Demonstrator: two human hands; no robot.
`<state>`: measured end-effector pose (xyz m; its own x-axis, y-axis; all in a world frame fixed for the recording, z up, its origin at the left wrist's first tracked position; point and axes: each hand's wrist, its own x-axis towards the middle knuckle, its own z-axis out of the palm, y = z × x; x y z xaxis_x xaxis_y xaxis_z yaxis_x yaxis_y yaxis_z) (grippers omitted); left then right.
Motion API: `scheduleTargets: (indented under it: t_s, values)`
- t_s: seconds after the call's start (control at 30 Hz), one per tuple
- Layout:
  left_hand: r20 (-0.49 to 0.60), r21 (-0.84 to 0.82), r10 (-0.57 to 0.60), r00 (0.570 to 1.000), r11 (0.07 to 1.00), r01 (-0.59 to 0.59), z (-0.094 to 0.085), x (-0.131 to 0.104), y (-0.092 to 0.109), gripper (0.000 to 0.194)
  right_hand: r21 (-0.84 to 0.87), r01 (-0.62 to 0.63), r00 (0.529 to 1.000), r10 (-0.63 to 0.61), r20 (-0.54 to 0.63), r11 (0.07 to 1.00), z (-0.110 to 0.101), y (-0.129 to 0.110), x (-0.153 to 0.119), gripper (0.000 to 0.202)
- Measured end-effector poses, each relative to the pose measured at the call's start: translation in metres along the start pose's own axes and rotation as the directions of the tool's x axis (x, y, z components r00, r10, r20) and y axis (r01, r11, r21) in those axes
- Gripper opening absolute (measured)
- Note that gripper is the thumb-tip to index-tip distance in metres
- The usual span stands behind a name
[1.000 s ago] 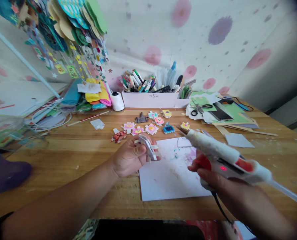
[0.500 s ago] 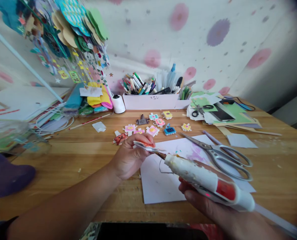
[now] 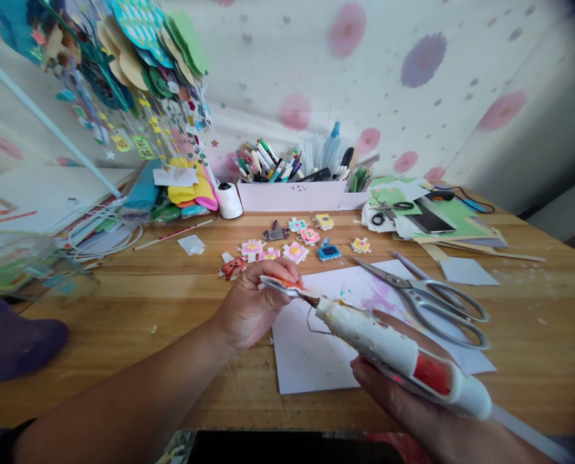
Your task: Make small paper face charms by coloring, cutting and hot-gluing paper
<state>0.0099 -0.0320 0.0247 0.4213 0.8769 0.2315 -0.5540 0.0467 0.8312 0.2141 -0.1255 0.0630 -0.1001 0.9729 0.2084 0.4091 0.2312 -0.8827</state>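
Between the thumb and fingers of my left hand [image 3: 256, 306] is a small orange-and-white paper cutout [image 3: 285, 285], held nearly edge-on. My right hand [image 3: 403, 399] grips a white hot glue gun [image 3: 369, 332] with a red part and a small red light; a clear glue stick [image 3: 524, 428] sticks out of its back end. The brown nozzle meets the cutout's right edge. Beneath both hands lies a white sheet of paper [image 3: 311, 364] with purple smudges. Large silver scissors [image 3: 413, 299] rest on the sheet's right side, blades pointing left.
Several small coloured paper cutouts [image 3: 294, 252] lie beyond my left hand. A white box of pens [image 3: 292, 196] stands against the wall, beside a white roll [image 3: 229, 201]. Small black scissors [image 3: 389, 209], a phone [image 3: 431, 218] and papers are at right. Paper decorations [image 3: 142, 38] hang upper left.
The glue gun has shifted slightly left and its back end has dropped a little. My left hand holds the cutout in almost the same place.
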Motion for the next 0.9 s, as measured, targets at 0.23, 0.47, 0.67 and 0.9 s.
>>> scheduleTargets:
  t_s: [0.23,0.47,0.67,0.9]
  values:
    - [0.026,-0.018,0.021,0.999,1.0,-0.021,0.0,0.0,0.0,0.013,-0.378,0.244,0.967,-0.251,0.031,0.893,0.003,0.009,-0.006,0.011]
    - [-0.002,0.003,0.016,1.0,1.0,-0.016,0.001,-0.002,0.0,0.012,-0.331,0.272,0.962,-0.261,0.077,0.904,0.006,0.015,-0.001,0.013]
    - [-0.117,0.06,-0.028,0.993,0.998,0.036,0.004,-0.004,0.002,0.018,-0.338,0.181,0.983,-0.183,0.027,0.924,0.013,0.024,-0.006,0.011]
    - [-0.241,0.089,-0.074,0.968,0.991,0.097,0.006,-0.002,0.006,0.02,-0.311,0.287,0.956,-0.251,0.151,0.906,0.0,0.017,-0.006,0.015]
